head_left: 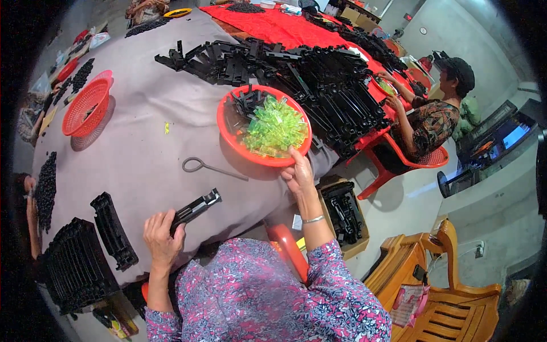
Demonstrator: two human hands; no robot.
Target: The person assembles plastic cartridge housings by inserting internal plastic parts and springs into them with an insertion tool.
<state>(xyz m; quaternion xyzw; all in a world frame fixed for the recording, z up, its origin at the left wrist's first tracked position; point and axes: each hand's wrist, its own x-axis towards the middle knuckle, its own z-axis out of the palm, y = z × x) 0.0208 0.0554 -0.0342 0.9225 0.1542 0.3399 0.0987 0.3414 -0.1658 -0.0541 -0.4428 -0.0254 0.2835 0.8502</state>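
Observation:
My left hand [162, 236] is closed around one end of a long black plastic part [196, 212], held tilted just above the cloth. My right hand [299, 174] is at the near rim of a red bowl [228, 138], one fingertip over the edge and the other fingers curled. Whether it pinches a small piece or just the rim is hidden. Inside the bowl lies a heap of translucent yellow-green plastic pieces [276, 126], with small black strips [250, 101] behind them. A grey metal rod with a ring end [213, 168] rests between my hands.
Long black parts [336, 85] are piled beyond the bowl; others stand in rows [74, 265] at near left. A red basket [88, 108] stands far left, one yellow-green piece [167, 127] on the cloth. At right another person [436, 114] works beside a box [345, 216] and wooden bench [444, 290].

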